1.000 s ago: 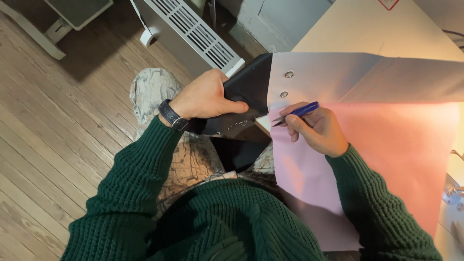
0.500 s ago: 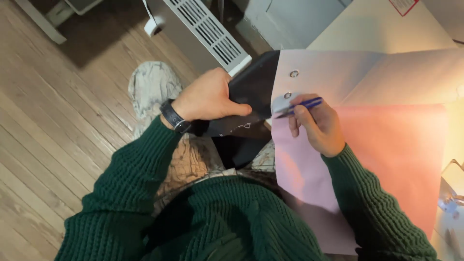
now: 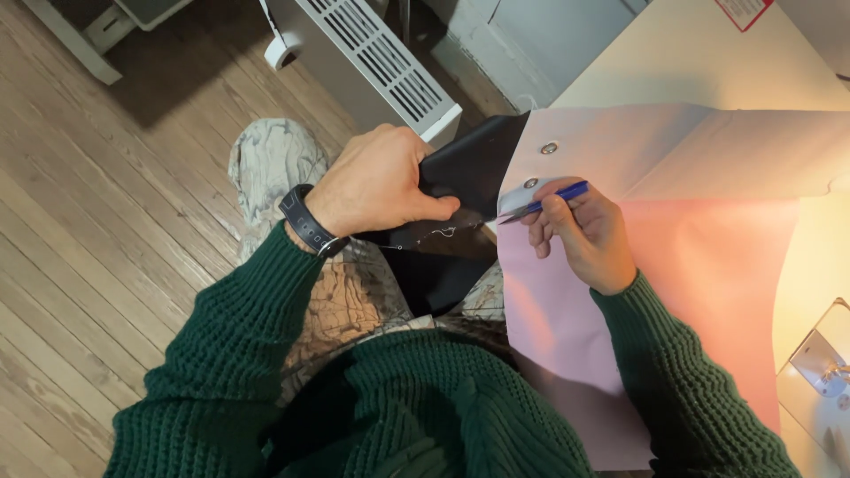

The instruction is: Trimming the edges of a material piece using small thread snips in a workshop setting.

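Gripping a fold of black fabric, the left hand has its fingers curled over the cloth and its thumb pressed along the lower side, so the cloth is pinched tight. Most of the fingers are hidden behind the back of the hand. A dark watch sits on that wrist, just above the green sweater sleeve.

The black fabric hangs off the left edge of the table and runs down over the lap, where its lower part is lost in shadow between the knees. A thin line of pale stitching shows along its edge just below the thumb, too small to read clearly.

The right hand holds a blue tool shaped like a pen, pinched between thumb and fingers; its tip points left toward the seam where the black fabric meets the pink fabric. What the tip is like cannot be made out. The pink fabric covers much of the table and drapes over its near edge, its bottom partly hidden by the right sleeve. Two small metal rings sit in it near the black fabric.

A white heater stands on the wood floor, cut off at the top. At the right edge a lit, pale machine part is only partly in view.
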